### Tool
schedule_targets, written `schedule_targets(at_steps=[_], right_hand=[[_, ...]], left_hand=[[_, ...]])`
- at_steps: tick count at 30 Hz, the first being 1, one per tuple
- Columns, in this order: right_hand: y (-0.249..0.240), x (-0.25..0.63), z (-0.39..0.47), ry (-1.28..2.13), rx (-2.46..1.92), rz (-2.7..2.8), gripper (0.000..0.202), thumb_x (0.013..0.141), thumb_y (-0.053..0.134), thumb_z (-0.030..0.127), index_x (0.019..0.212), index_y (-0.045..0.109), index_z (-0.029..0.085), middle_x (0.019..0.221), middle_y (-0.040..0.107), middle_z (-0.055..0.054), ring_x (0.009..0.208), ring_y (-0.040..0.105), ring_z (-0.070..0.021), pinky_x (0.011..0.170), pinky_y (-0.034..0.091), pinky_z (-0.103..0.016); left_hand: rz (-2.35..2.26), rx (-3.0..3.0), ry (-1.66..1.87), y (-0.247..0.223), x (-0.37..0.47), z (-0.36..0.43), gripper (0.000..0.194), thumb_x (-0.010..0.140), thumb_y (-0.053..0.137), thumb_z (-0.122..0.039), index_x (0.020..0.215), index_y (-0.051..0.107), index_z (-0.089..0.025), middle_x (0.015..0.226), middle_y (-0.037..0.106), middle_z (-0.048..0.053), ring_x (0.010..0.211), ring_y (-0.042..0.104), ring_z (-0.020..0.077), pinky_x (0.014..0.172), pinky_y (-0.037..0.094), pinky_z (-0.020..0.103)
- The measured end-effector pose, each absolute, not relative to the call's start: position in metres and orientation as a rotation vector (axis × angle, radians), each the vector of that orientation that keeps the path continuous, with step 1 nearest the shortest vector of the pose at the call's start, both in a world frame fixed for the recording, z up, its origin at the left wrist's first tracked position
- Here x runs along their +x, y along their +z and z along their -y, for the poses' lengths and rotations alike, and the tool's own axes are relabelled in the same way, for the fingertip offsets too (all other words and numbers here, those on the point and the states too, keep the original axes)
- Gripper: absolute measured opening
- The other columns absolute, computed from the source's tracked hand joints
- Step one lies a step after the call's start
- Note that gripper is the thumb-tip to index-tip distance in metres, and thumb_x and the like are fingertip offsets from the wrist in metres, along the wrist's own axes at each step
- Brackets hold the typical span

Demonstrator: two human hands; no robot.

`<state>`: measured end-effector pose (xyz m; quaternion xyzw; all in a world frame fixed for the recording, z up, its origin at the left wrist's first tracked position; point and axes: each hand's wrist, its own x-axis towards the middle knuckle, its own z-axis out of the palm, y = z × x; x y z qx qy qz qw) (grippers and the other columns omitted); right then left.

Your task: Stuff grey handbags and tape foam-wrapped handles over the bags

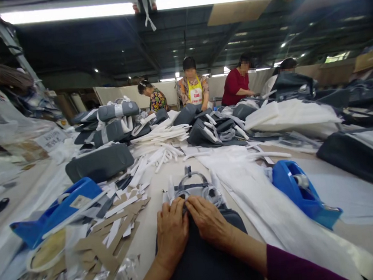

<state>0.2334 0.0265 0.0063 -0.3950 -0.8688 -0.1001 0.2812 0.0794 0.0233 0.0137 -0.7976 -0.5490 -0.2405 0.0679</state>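
A dark navy handbag (217,263) lies on the table right in front of me, with its top edge pointing away. My left hand (172,228) and my right hand (209,220) meet at that top edge, fingertips pinched together by the handle's base. What exactly sits between the fingertips is hidden. Beyond them, a grey arched handle (192,174) stands up from the bag. Clear-looking wrapping (213,195) is bunched beside my right fingers, and white padding (171,187) pokes up at the left.
Blue tape dispensers stand left (62,207) and right (298,191). Cardboard and paper strips (116,229) litter the left side. White foam sheeting (252,186) runs along the right. Behind are piled bag parts (114,131), white strips (160,135) and several co-workers.
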Motion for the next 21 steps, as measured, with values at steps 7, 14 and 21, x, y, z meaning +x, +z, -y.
schedule_targets(at_steps=[7,14,21], right_hand=[[0.018,0.232,-0.021,-0.287,-1.06,2.425,0.024,0.091,0.047,0.016,0.109,0.06,0.008,0.103,0.059,-0.013,0.099,0.053,-0.0253,0.085,0.05,-0.037],[0.014,0.229,-0.022,-0.438,-1.038,2.39,0.026,0.092,0.05,0.026,0.107,0.062,0.008,0.1,0.059,-0.013,0.1,0.052,-0.0278,0.096,0.044,-0.047],[0.015,0.232,-0.021,-0.422,-1.068,2.381,0.027,0.093,0.048,0.029,0.105,0.063,0.011,0.099,0.059,-0.011,0.098,0.052,-0.0255,0.108,0.033,-0.053]], left_hand=[[1.572,-2.44,-1.094,0.008,0.071,-0.023,0.027,0.087,0.045,-0.014,0.114,0.05,-0.018,0.116,0.053,0.011,0.11,0.047,0.0278,0.099,0.04,0.05],[1.493,-2.445,-1.145,0.045,0.083,-0.061,0.032,0.087,0.043,-0.011,0.115,0.057,-0.02,0.12,0.054,0.009,0.115,0.046,0.0253,0.103,0.038,0.046],[1.573,-2.47,-0.576,0.069,0.134,-0.132,0.021,0.081,0.058,-0.019,0.098,0.07,-0.021,0.133,0.05,0.009,0.119,0.044,0.0299,0.095,0.04,0.047]])
